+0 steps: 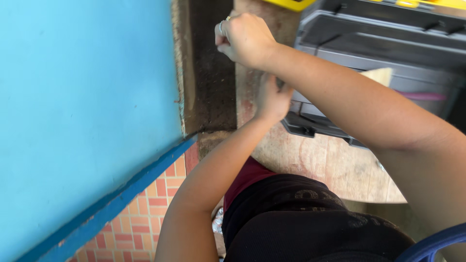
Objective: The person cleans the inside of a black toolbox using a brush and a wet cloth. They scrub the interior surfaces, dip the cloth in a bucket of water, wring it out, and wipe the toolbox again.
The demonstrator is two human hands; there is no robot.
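- Both hands are up in front of me, arms crossing: my right arm reaches over from the right side, above my left one.
- My right hand [245, 39] is clenched into a fist high up, close to the dark wooden post [211, 73] beside the blue wall [87, 106]. A ring shows on one finger. Whatever the fist may hold is hidden by the knuckles, so I cannot tell.
- My left hand [272, 99] sits lower, partly under my right forearm, fingers curled at the near edge of the grey toolbox [369, 48]. It seems to pinch something dark, but that thing is too covered to name.
- That toolbox stands on the worn wooden tabletop [330, 165], its near corner just beside my left hand. Yellow trim shows along its top edge.
- Inside or behind the toolbox, a pale wooden piece [381, 75] and a pink strip [422, 96] peek out past my right arm.
- Below, my dark shirt fills the lower middle of the view, and red and orange floor tiles [141, 218] run under the blue wall's darker base.
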